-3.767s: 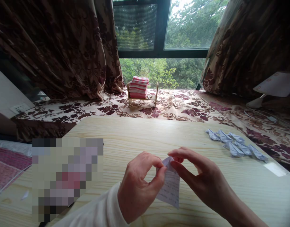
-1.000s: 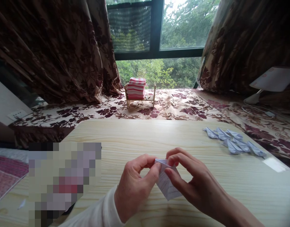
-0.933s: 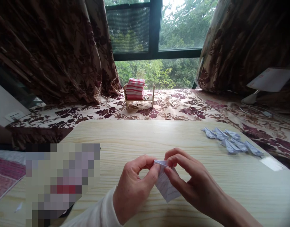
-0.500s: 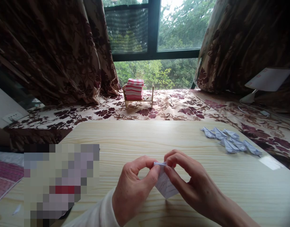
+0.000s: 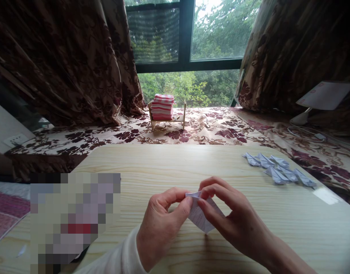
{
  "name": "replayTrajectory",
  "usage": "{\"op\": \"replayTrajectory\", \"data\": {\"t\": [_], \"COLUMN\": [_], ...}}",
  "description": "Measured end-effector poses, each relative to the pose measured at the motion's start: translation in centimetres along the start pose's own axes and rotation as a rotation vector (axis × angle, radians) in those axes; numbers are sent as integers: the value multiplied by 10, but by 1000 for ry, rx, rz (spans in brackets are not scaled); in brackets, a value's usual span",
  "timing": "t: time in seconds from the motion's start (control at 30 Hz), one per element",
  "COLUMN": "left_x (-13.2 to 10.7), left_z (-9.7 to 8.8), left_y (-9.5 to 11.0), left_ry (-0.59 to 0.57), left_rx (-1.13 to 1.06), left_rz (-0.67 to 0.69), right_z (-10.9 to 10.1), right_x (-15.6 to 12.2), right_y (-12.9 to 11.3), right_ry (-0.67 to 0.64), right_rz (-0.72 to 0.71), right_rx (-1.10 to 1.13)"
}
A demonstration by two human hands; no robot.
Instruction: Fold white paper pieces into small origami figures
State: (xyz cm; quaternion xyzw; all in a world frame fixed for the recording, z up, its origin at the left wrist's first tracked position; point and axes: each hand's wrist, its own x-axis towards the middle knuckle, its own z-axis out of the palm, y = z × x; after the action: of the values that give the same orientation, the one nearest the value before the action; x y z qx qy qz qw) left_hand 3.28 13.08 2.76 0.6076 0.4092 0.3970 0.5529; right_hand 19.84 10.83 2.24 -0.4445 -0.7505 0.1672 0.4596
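Observation:
Between my two hands is a small folded piece of white paper [image 5: 202, 217] with faint printed lines on it, held just above the wooden table. My left hand [image 5: 163, 224] pinches its upper left corner between thumb and forefinger. On the upper right edge, my right hand [image 5: 232, 217] grips it with the thumb in front and the fingers behind. The paper's top edge looks slightly parted, and a pointed corner hangs downward. Part of its right side is hidden by my right thumb.
Several folded white paper pieces [image 5: 277, 169] lie at the table's [image 5: 152, 163] far right, by a flat white patch [image 5: 326, 196]. A pixelated area covers the left side. Behind stand a small rack with folded striped cloths [image 5: 162, 107] and a lamp [image 5: 325, 95].
The folded paper has tilted, its lower point shifting up and to the right. Its top edge has opened a little. My right fingers have risen slightly; both hands keep their hold.

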Motion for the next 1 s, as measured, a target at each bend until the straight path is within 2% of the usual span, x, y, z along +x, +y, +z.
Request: {"op": "replayTrajectory", "data": {"t": [0.5, 0.8, 1.0], "left_x": [-1, 0, -1], "left_z": [-1, -1, 0], "left_y": [3, 6, 2], "left_ry": [-64, -31, -31], "left_rx": [-49, -62, -9], "left_rz": [-80, -112, -91], "right_z": [1, -4, -1], "right_x": [-2, 0, 0], "right_y": [-1, 1, 0], "right_ry": [-25, 11, -62], "right_rz": [9, 73, 73], "right_rx": [44, 23, 31]}}
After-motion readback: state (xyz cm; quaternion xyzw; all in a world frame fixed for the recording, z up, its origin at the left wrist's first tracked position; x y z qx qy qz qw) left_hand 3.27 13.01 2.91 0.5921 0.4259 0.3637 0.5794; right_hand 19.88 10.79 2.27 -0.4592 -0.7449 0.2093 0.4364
